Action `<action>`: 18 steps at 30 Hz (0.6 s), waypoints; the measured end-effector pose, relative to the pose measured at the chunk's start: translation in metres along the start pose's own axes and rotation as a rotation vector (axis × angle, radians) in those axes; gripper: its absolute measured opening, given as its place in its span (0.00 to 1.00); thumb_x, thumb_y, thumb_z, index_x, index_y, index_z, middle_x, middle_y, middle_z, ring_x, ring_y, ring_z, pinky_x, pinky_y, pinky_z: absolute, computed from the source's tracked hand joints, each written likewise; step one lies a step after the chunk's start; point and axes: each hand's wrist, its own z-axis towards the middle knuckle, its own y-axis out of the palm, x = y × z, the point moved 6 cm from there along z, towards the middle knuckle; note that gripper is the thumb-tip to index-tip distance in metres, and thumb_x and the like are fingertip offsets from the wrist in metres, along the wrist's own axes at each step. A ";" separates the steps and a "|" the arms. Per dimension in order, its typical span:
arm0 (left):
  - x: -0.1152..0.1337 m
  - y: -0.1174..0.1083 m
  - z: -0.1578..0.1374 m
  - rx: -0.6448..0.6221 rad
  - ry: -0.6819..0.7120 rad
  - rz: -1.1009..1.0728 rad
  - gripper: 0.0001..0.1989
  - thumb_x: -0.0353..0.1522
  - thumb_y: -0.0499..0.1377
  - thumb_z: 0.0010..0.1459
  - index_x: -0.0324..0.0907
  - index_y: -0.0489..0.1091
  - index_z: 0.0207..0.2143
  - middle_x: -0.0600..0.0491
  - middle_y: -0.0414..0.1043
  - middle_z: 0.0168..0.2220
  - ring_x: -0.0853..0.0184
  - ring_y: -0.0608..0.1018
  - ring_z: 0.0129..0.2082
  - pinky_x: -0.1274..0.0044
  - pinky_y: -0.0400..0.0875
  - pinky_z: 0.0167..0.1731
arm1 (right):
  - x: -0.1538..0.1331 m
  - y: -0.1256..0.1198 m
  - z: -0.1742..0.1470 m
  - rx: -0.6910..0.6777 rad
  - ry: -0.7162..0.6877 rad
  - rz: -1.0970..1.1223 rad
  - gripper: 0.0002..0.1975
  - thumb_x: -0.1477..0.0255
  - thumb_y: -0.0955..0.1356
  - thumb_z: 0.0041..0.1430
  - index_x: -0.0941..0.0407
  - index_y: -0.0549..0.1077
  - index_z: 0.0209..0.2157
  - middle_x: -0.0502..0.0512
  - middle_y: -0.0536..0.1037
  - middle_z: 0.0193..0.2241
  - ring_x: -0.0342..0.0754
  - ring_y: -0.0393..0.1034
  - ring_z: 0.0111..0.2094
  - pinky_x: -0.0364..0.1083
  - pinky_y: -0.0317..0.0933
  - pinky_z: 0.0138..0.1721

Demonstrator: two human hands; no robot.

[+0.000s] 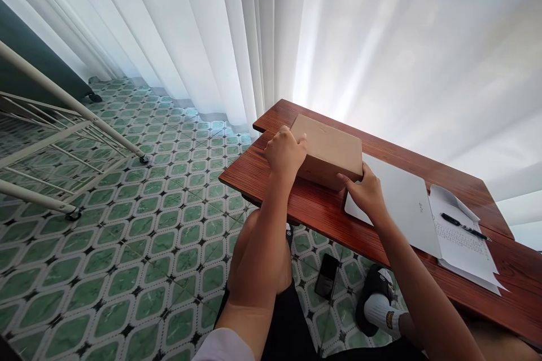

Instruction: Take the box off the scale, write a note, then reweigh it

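Here, two hands, left hand [284, 152] and right hand [366, 194], grip one box [329, 149].

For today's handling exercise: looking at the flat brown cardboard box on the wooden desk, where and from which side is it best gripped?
Probably by its two short ends, from both sides at once. The cardboard box lies flat on the desk, wide and shallow, so one hand would struggle to span it. The left hand already clasps its left end and the right hand its near right corner, beside the white laptop.
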 end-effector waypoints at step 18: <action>-0.004 0.007 0.002 -0.082 -0.024 0.091 0.22 0.42 0.50 0.65 0.34 0.65 0.51 0.32 0.75 0.50 0.47 0.77 0.51 0.63 0.72 0.48 | -0.004 0.006 0.001 -0.016 -0.020 -0.053 0.33 0.52 0.71 0.54 0.55 0.69 0.57 0.56 0.79 0.36 0.54 0.67 0.33 0.50 0.59 0.36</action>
